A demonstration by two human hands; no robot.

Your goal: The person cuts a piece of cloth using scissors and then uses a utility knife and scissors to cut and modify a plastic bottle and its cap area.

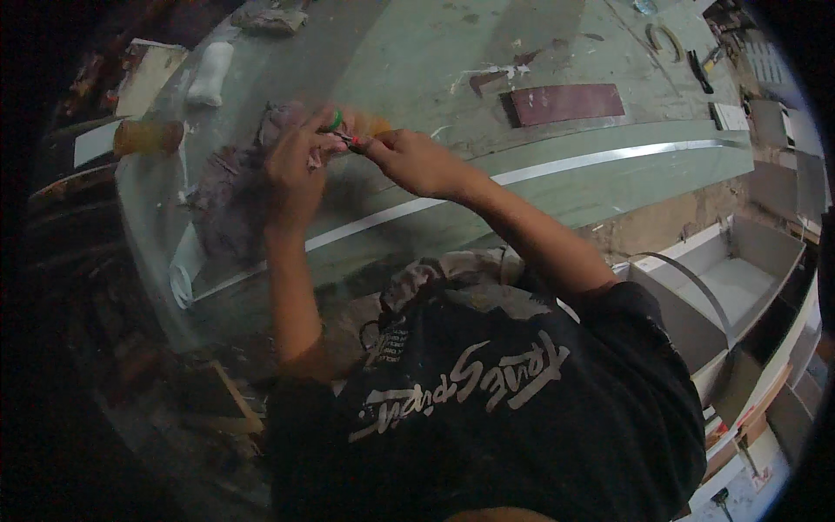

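Note:
Both my hands meet above the left part of a greenish sheet-topped table. My right hand is closed, pinching a small dark tool with a red part; its exact kind is too small to tell. The tool's metal end reaches the fingers of my left hand, which are curled round something I cannot make out. A green ring-shaped thing shows at those fingers. Below the hands, a long white strip crosses the table, its left end curled into a loop. Greyish-purple rags lie beside my left hand.
An amber roll or jar and a white wrapped bundle are at the left. A maroon rectangular piece lies beyond my right hand, with a tape ring farther right. White open boxes stand below the table's right edge.

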